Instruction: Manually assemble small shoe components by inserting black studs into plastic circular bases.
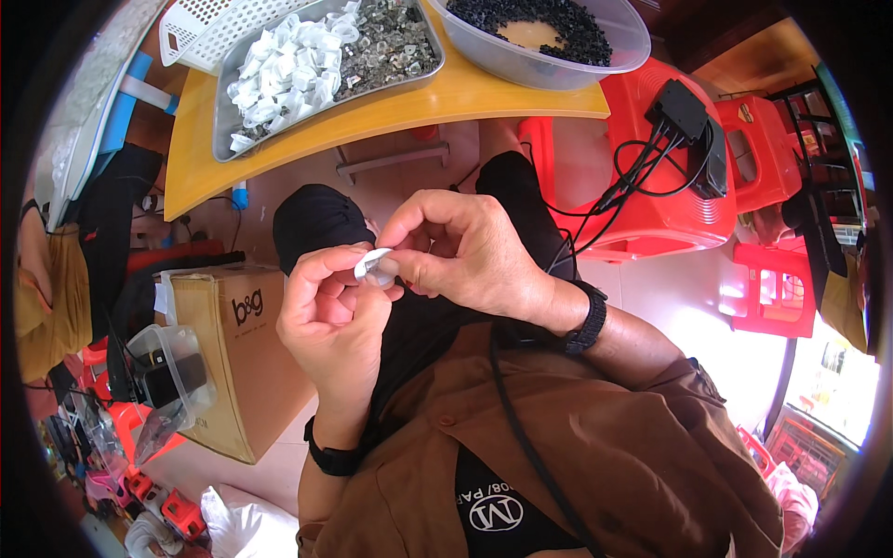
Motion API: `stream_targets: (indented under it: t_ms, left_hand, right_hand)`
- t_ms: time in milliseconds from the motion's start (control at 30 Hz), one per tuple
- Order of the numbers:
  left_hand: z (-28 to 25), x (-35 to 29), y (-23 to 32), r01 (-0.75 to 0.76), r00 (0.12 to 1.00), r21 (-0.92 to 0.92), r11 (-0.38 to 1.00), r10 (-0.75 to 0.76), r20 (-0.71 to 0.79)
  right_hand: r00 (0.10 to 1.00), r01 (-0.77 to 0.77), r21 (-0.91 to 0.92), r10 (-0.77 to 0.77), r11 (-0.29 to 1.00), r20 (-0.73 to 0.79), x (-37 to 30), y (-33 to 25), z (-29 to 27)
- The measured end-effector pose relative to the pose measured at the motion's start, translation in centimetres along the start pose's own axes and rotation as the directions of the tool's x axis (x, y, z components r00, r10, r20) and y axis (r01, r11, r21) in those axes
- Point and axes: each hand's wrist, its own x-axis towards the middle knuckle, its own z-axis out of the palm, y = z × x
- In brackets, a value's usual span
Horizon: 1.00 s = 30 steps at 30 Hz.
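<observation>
A small round white plastic piece [369,264] is held over my lap between both hands. My left hand [330,321] pinches it from the left with thumb and forefinger, the other fingers curled. From the right, the thumb and forefinger of my right hand [484,256] close on its edge; whether a smaller part sits between those fingertips is hidden. Beyond my hands, a metal tray [219,130] on the table holds a heap of similar white plastic pieces [288,74] and a pile of small clear bits [395,46].
The yellow table [502,100] also bears a clear plastic basin [544,76] of small black parts and a white perforated basket [200,33]. Red stools [642,219] stand right, one carrying a black device [679,112] with cables. At left is a cardboard box [237,363].
</observation>
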Motion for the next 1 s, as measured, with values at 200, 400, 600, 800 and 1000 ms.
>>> stream_targets:
  t_ms: [200, 400, 600, 800, 1000]
  left_hand:
    - [0.1, 0.1, 0.3, 0.06, 0.998, -0.044, 0.997, -0.06, 0.017]
    - [-0.6, 0.0, 0.0, 0.241, 0.97, -0.206, 0.948, -0.229, 0.083]
    - [-1.0, 0.0, -0.1, 0.33, 0.944, -0.324, 0.886, -0.314, 0.103]
    - [-1.0, 0.0, -0.1, 0.348, 0.938, -0.379, 0.858, -0.319, 0.138]
    - [-1.4, 0.1, -0.4, 0.352, 0.936, -0.359, 0.865, -0.316, 0.157]
  right_hand:
    - [0.989, 0.123, -0.222, -0.137, 0.967, -0.05, -0.1, 1.0, -0.1]
    - [0.983, 0.157, -0.295, -0.178, 0.942, -0.046, -0.2, 0.9, -0.2]
    - [0.977, 0.208, -0.322, -0.213, 0.924, 0.021, -0.2, 0.8, -0.3]
    - [0.971, 0.234, -0.377, -0.234, 0.896, 0.047, -0.4, 1.0, -0.4]
    - [0.963, 0.262, -0.384, -0.266, 0.885, 0.044, -0.4, 0.9, -0.2]
